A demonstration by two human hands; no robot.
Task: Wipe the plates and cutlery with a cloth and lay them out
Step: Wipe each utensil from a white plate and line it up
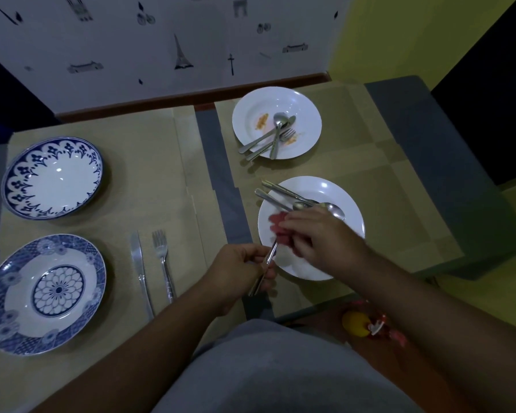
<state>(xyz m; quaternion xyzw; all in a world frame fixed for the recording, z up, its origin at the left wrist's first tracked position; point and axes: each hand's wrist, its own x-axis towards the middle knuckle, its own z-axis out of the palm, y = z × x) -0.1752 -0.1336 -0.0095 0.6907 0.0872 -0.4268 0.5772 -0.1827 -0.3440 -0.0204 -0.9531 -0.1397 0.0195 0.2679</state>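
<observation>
My left hand (239,271) grips the handle of a metal utensil (264,271) above the near edge of a white plate (349,204). My right hand (316,236) holds a pink cloth (279,226) round the utensil's upper end, which is hidden. Several more pieces of cutlery (295,199) lie across that plate. A second white plate (304,105) farther back carries orange food stains and several pieces of cutlery (273,137). On the left mat lie a knife (140,269) and a fork (163,260), beside two blue-patterned plates (52,177) (42,290).
Tan placemats (149,174) cover the table, with grey strips between them. A white wall with drawings stands behind. A yellow and red object (359,323) lies below the table's near right edge. A grey seat (447,174) is at the right.
</observation>
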